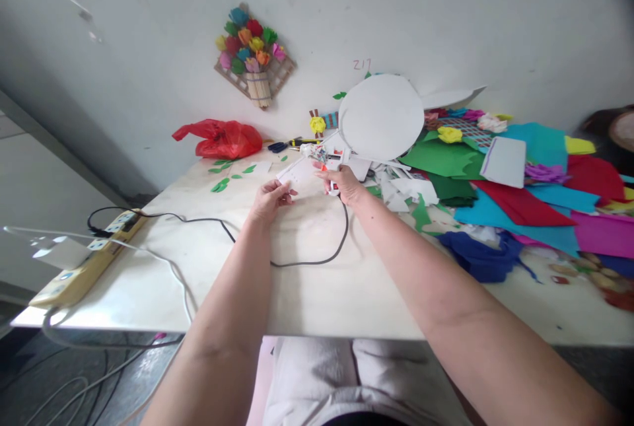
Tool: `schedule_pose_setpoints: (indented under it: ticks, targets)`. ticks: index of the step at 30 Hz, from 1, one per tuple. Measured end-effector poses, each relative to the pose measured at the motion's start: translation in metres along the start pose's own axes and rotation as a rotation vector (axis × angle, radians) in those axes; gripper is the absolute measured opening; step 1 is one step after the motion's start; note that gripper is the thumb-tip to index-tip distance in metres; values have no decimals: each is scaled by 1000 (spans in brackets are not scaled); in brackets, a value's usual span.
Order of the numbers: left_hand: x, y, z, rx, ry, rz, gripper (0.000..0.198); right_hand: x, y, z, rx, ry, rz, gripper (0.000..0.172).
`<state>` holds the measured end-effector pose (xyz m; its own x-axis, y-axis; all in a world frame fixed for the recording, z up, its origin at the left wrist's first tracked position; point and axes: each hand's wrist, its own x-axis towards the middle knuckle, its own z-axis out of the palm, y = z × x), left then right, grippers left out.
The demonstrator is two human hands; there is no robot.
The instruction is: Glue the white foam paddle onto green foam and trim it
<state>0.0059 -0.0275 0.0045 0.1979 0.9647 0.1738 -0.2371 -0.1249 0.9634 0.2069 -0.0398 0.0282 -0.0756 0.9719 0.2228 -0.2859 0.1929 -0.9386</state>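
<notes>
Clock hours are read from the middle of the view. On the wall, many-coloured flowers hang at eleven, and a red number is written at one. A yellow flower sits at twelve. Nearer ten lies a red bag; green leaves are scattered at nine. Between eight and nine, a power strip bears a white adapter. Cables trail on the floor at eight. Toward three spread green sheets and a pink sheet; a blue bundle lies between three and four.
</notes>
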Motion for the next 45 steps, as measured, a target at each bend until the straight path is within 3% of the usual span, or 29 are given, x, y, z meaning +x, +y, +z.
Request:
schedule_pose_setpoints:
  ticks: [10, 15, 26, 35, 45]
  targets:
    - [6, -4, -2, 76, 108, 74, 41, 0, 2, -6, -74, 21, 51, 35]
    - [11, -9, -7, 90, 129, 79, 43, -1, -5, -15, -128, -30, 78, 28]
    - [13, -12, -7, 46, 167, 88, 39, -3, -25, -20, -485, -200, 54, 14]
    - [10, -8, -4, 36, 179, 84, 38, -3, -29, -10, -770, -128, 46, 9]
    - [12, -9, -4, 45, 193, 86, 38, 1, -23, -8, -910, -89, 38, 14]
